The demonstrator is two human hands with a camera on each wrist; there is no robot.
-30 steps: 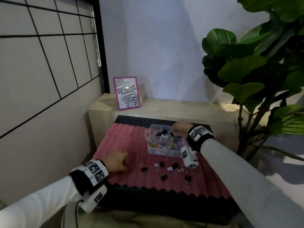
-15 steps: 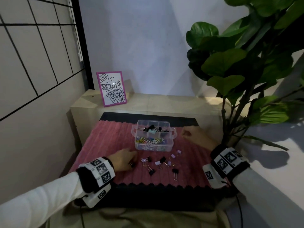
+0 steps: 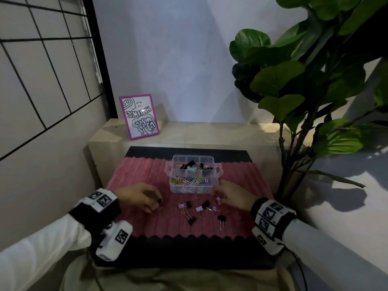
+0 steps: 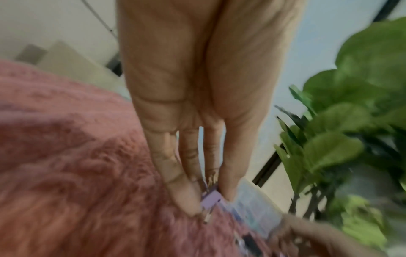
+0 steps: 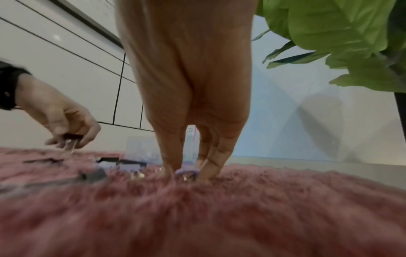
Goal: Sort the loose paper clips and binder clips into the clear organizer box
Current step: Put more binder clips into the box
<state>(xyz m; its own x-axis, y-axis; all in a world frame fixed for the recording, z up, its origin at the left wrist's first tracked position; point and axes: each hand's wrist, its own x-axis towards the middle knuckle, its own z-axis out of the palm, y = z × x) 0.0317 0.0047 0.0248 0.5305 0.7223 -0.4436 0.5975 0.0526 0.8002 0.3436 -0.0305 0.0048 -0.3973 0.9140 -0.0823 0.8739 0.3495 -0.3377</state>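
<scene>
Back from the clear plastic organizer box [image 3: 193,157] by the pink ribbed mat's [image 3: 134,175] far edge, the right hand [image 3: 233,196] pinches a lilac binder clip [image 3: 218,199]. The left hand [image 3: 136,196] grips a black binder clip [image 3: 159,201]. Both are probably boxed next.

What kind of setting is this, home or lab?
Most likely a home or lived-in room corner, not a lab: a pink fluffy mat on a low table, a framed doodle picture on a ledge, and a large leafy plant beside it.
</scene>
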